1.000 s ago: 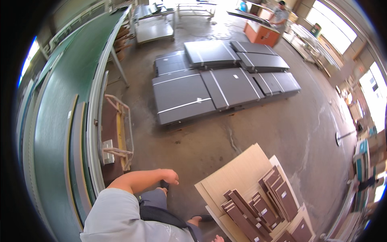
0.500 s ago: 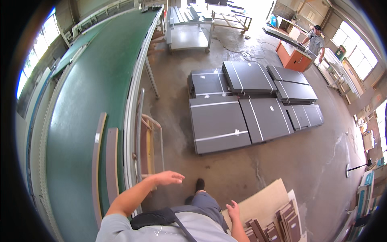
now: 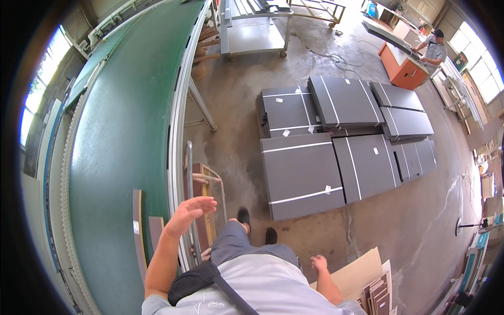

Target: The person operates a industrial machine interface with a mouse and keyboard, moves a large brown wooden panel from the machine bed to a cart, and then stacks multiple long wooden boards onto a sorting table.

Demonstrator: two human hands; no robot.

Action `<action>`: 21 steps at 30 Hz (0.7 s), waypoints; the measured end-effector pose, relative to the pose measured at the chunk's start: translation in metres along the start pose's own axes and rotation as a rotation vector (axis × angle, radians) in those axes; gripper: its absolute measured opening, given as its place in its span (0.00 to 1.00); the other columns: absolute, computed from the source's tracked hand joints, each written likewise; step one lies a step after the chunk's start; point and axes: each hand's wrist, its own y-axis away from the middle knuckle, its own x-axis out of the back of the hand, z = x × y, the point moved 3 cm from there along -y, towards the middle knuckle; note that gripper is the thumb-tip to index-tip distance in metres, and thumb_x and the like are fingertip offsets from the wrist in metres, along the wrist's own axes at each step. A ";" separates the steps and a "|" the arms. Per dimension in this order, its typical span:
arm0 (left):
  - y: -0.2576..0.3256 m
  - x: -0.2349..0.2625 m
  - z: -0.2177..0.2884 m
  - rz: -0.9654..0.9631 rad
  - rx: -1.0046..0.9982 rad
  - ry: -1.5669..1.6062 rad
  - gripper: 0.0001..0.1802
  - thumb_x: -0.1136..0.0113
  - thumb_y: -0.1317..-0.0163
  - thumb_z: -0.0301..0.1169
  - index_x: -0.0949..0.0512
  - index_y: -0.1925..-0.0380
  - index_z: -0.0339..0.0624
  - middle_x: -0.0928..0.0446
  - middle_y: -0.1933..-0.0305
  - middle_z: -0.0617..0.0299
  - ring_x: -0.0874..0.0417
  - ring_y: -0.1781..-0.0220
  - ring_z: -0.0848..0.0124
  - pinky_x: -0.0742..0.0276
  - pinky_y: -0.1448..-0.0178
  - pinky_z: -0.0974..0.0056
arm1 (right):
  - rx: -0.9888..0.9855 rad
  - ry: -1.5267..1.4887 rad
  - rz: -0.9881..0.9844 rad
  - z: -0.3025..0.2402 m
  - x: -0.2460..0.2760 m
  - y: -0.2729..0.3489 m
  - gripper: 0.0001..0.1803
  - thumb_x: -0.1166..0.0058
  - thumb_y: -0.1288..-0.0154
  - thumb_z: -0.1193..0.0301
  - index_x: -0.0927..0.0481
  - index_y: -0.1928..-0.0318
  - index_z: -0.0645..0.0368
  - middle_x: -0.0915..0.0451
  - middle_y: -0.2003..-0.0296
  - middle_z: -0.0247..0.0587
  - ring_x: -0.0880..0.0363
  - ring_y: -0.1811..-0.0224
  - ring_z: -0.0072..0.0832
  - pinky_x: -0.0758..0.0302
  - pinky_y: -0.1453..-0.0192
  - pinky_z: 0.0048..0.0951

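My left hand [image 3: 191,214] is raised beside the metal edge rail of the green conveyor belt [image 3: 126,121], empty, with its fingers stretched out. Two narrow brown board strips lie lengthwise on the belt to its left, a longer strip [image 3: 138,231] and a shorter strip [image 3: 156,229]. At my right side hangs my right hand [image 3: 318,263], its fingers loosely bent and apart, holding nothing I can see. A leaning beige panel [image 3: 349,275] is the nearest thing to it.
Strapped stacks of dark grey panels [image 3: 302,170] occupy the floor ahead right. A metal tube-handled cart [image 3: 207,197] stands against the conveyor. Beyond are a wheeled metal table [image 3: 257,37], floor cables [image 3: 336,60], and a person [image 3: 434,50] at an orange cabinet [image 3: 401,65]. Brown offcuts [image 3: 377,295] lean near right.
I have stepped forward along the conveyor, so the strips sit lower in view. My left hand has swung left toward the rail. Both of my shoes now show.
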 end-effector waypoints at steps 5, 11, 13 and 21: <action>-0.083 0.087 0.013 0.045 0.068 -0.038 0.35 0.30 0.36 0.48 0.23 0.37 0.33 0.17 0.41 0.53 0.15 0.40 0.62 0.23 0.31 0.57 | 0.103 -0.093 0.045 -0.275 -0.032 -0.050 0.28 0.34 0.34 0.72 0.26 0.35 0.61 0.20 0.50 0.40 0.19 0.55 0.26 0.21 0.59 0.30; -0.199 0.185 0.084 0.129 0.019 0.077 0.29 0.34 0.36 0.40 0.22 0.38 0.33 0.16 0.43 0.55 0.16 0.41 0.65 0.25 0.31 0.59 | 0.154 0.188 -0.126 -0.517 -0.111 -0.020 0.31 0.32 0.35 0.70 0.24 0.32 0.60 0.23 0.35 0.46 0.19 0.40 0.34 0.20 0.44 0.34; -0.231 0.215 0.107 0.144 0.008 0.062 0.27 0.35 0.35 0.38 0.21 0.39 0.34 0.16 0.44 0.55 0.16 0.42 0.66 0.24 0.32 0.60 | 0.240 0.325 -0.140 -0.563 -0.141 -0.017 0.29 0.31 0.36 0.68 0.21 0.36 0.60 0.20 0.38 0.47 0.19 0.41 0.34 0.19 0.45 0.33; -0.379 0.282 0.171 0.101 0.051 0.057 0.24 0.39 0.38 0.30 0.20 0.41 0.35 0.16 0.45 0.58 0.17 0.42 0.67 0.27 0.31 0.61 | 0.058 0.321 -0.200 -0.513 -0.176 -0.108 0.29 0.30 0.37 0.71 0.22 0.37 0.66 0.15 0.50 0.46 0.16 0.58 0.30 0.19 0.58 0.32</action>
